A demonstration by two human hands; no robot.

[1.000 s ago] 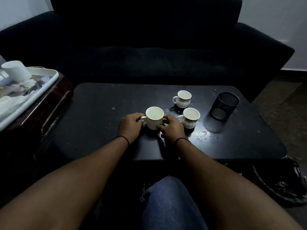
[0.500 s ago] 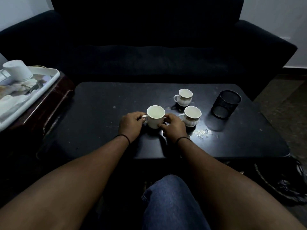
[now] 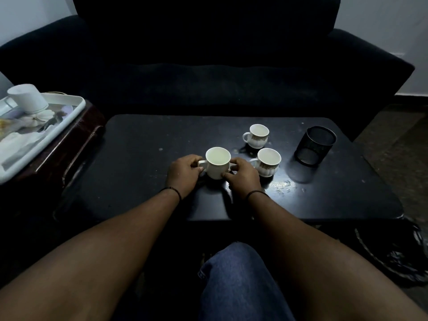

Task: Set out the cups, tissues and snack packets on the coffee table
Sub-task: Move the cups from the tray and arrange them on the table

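Note:
A plain white cup stands upright on the black coffee table, near its front middle. My left hand grips its handle on the left side. My right hand curls round its right side. Two patterned white cups stand to the right: one just beside my right hand, the other further back. A white tray on the left side table holds an upturned white cup and pale tissues or packets, too dim to tell apart.
A black mesh holder stands at the table's right. A dark sofa runs behind the table. The brown side table sits at the left. A dark basket lies on the floor, front right. My knee is below.
Both hands stay on the plain cup, which has hardly shifted on the table. Only the view has moved slightly.

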